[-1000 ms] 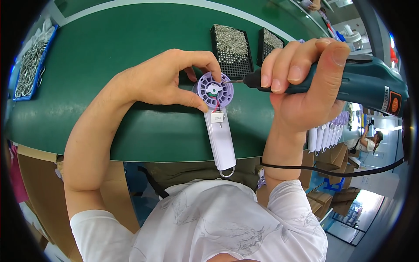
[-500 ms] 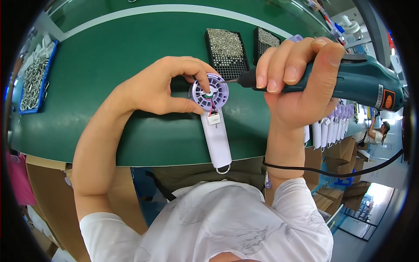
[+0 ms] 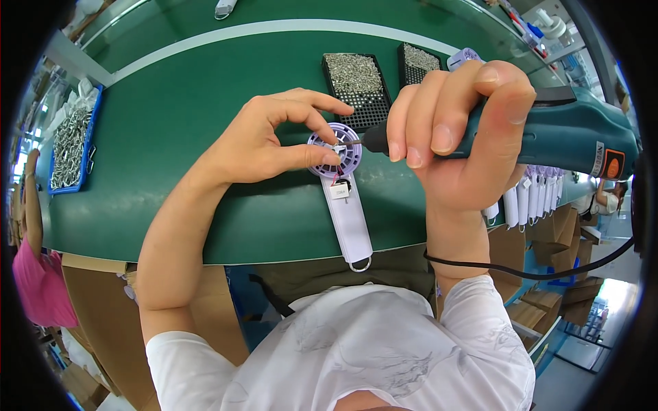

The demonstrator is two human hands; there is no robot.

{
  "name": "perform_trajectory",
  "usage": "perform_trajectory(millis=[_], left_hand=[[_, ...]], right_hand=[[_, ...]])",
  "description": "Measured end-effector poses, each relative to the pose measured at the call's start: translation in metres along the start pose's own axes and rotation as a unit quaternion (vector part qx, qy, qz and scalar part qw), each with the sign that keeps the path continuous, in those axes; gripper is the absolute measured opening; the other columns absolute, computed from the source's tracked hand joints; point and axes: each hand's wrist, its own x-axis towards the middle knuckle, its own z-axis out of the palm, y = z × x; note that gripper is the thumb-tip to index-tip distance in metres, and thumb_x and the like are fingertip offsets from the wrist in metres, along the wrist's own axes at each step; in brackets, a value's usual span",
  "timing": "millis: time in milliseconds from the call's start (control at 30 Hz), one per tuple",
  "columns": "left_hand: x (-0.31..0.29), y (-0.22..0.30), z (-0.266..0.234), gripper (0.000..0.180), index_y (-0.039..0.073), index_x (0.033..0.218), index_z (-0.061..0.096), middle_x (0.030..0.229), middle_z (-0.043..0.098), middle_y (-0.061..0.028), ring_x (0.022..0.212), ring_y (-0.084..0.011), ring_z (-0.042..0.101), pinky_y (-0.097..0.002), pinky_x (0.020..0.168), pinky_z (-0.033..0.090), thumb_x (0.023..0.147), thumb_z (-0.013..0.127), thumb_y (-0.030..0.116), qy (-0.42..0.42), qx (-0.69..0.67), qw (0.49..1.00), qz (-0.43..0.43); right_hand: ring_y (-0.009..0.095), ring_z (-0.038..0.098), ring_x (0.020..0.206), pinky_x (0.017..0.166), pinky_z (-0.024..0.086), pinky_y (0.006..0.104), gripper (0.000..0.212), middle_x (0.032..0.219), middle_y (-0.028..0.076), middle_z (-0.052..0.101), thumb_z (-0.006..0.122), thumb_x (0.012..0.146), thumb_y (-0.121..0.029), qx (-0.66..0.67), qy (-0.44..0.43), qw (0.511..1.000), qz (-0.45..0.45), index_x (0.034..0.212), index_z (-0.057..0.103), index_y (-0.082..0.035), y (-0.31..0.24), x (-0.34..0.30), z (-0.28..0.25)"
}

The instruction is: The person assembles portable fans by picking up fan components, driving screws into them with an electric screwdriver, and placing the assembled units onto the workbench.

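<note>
A lilac and white handheld fan [image 3: 351, 226] lies on the green bench, its round slotted head pointing away from me and a metal loop at its near end. Thin wires and a white connector [image 3: 340, 191] show below the head. My left hand [image 3: 257, 140] has thumb and index finger closed at the middle of the fan head, by a small white hub. My right hand [image 3: 462, 147] is wrapped round a teal electric screwdriver [image 3: 558, 133], held level. Its thin bit reaches left over the fan head, with the tip at the hub beside my left fingertips.
Black screw trays [image 3: 356, 85] full of small screws stand beyond the fan. A blue bin [image 3: 74, 147] of metal clips is far left. Several white handles [image 3: 531, 198] lie at the right. The screwdriver's black cord [image 3: 528, 274] crosses my right forearm. A person in pink [image 3: 41, 284] is at left.
My left thumb has moved from the fan's rim onto the head's middle. The screwdriver has come left, its bit going from the rim to the hub. The whole view has shifted slightly.
</note>
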Motion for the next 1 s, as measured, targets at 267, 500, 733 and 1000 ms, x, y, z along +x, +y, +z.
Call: perform_trajectory(millis=[267, 500, 733, 1000], left_hand=[[-0.0003, -0.0002, 0.0008, 0.018, 0.0, 0.094, 0.075, 0.126, 0.069, -0.0182, 0.114, -0.0281, 0.065, -0.0389, 0.1, 0.048, 0.078, 0.082, 0.0, 0.004, 0.002, 1.0, 0.015], [0.0008, 0.0014, 0.0057, 0.014, 0.004, 0.095, 0.078, 0.125, 0.071, -0.0121, 0.114, -0.0236, 0.066, -0.0373, 0.101, 0.049, 0.081, 0.081, 0.005, 0.01, -0.014, 1.0, 0.011], [0.0, -0.0023, 0.0078, 0.019, 0.004, 0.098, 0.079, 0.122, 0.072, -0.0117, 0.114, -0.0248, 0.066, -0.0376, 0.101, 0.049, 0.08, 0.082, 0.004, 0.012, -0.015, 0.999, 0.032], [0.0015, -0.002, 0.0093, 0.016, 0.004, 0.097, 0.079, 0.121, 0.073, -0.0112, 0.113, -0.0253, 0.066, -0.0372, 0.1, 0.05, 0.081, 0.08, 0.003, 0.016, -0.005, 0.999, 0.048]], right_hand=[[0.014, 0.048, 0.05, 0.047, 0.047, 0.0311, 0.041, 0.072, -0.001, 0.051, 0.03, 0.113, -0.04, 0.014, -0.013, 1.0, -0.003, 0.128, 0.058, -0.014, -0.0017, 0.0011, 0.0019], [0.014, 0.048, 0.051, 0.047, 0.047, 0.0311, 0.042, 0.073, -0.001, 0.051, 0.03, 0.113, -0.042, 0.021, -0.017, 1.0, 0.001, 0.129, 0.058, -0.014, -0.0022, 0.0006, 0.0017], [0.014, 0.048, 0.051, 0.047, 0.047, 0.0312, 0.043, 0.073, -0.001, 0.051, 0.03, 0.113, -0.043, 0.029, -0.025, 0.999, 0.005, 0.129, 0.058, -0.015, -0.001, 0.0012, 0.003], [0.014, 0.048, 0.051, 0.047, 0.047, 0.0312, 0.043, 0.073, 0.0, 0.051, 0.029, 0.113, -0.043, 0.029, -0.026, 0.999, 0.004, 0.129, 0.058, -0.015, -0.0005, 0.0009, 0.0014]])
